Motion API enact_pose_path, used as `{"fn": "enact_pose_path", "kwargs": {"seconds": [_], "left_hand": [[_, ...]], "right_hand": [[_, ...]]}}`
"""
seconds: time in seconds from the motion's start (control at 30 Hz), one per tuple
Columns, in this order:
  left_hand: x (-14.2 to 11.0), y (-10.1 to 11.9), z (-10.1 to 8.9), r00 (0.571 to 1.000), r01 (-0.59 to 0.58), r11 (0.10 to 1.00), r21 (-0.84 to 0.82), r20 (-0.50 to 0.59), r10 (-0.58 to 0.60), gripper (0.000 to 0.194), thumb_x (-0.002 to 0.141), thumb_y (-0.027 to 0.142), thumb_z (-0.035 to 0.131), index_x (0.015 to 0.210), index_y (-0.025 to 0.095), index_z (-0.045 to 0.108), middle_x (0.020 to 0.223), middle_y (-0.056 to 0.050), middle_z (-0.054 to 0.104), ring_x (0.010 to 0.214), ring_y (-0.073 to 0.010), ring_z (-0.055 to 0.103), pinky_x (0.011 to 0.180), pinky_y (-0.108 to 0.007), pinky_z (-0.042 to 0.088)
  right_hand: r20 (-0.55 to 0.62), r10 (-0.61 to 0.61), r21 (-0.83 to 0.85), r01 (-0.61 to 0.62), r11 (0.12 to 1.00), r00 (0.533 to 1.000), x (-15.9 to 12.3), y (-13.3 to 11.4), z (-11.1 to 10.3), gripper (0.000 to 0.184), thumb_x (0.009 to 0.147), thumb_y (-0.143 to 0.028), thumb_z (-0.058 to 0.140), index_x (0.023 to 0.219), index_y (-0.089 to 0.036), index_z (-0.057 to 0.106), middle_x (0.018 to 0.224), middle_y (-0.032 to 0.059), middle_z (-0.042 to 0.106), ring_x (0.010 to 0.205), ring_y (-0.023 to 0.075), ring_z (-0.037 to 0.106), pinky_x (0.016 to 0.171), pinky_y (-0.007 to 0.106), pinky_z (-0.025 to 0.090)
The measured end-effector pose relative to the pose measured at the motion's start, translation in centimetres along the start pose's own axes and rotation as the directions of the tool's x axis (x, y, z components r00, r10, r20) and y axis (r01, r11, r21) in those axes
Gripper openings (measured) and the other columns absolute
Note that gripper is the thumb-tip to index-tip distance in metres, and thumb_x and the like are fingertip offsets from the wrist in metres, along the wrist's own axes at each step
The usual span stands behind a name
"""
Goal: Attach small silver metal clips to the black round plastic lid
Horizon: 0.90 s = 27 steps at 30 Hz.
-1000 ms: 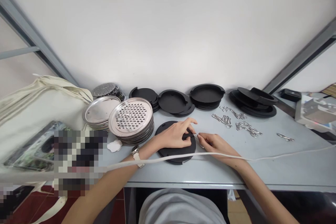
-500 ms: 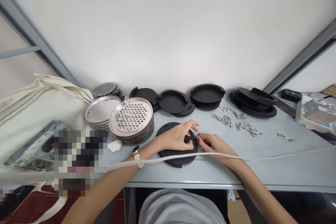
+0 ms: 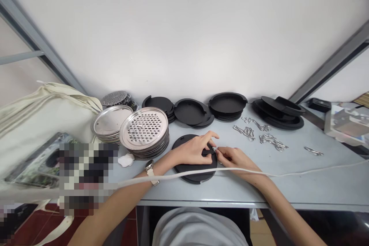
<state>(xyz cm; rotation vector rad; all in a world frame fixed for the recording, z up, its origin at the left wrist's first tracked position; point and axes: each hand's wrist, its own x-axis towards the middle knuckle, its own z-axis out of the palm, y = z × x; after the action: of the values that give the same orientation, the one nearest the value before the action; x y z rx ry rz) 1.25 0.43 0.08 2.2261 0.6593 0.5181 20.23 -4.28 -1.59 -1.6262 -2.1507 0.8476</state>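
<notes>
A black round disc [image 3: 192,176] with a raised rim piece lies on the table in front of me. My left hand [image 3: 193,150] rests over it and steadies it, with thumb and index finger apart on either side of a black part near its right edge. At that edge my right hand [image 3: 229,156] pinches a small shiny metal wire clip [image 3: 214,149], mostly hidden by the fingertips. Loose wire clips of the same look [image 3: 272,141] lie in several groups beyond my right hand.
Stacked metal grater discs [image 3: 144,128] and plain metal discs [image 3: 111,121] stand at left. Black round parts [image 3: 227,106] line the wall. A white cord [image 3: 276,175] crosses in front of my forearms. A cloth bag [image 3: 57,111] sits at far left, a pale box [image 3: 346,121] at right.
My right fingertips and the wire clip have shifted very slightly at the disc's edge. My left hand stays in nearly the same place.
</notes>
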Motion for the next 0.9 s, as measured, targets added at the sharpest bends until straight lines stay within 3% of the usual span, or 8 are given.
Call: {"fn": "enact_pose_path", "kwargs": {"seconds": [0.9], "left_hand": [[0.18, -0.66, 0.13, 0.999, -0.038, 0.997, -0.074, -0.021, 0.036, 0.052, 0.068, 0.013, 0.059, 0.114, 0.022, 0.038, 0.097, -0.003, 0.058, 0.081, -0.0125, 0.057, 0.075, -0.025, 0.047]], "right_hand": [[-0.001, -0.043, -0.003, 0.043, 0.999, 0.999, 0.09, 0.49, 0.04, 0.035, 0.090, -0.039, 0.033, 0.064, -0.018, 0.044, 0.055, -0.0043, 0.041, 0.052, 0.0097, 0.034, 0.050, 0.022, 0.025]]}}
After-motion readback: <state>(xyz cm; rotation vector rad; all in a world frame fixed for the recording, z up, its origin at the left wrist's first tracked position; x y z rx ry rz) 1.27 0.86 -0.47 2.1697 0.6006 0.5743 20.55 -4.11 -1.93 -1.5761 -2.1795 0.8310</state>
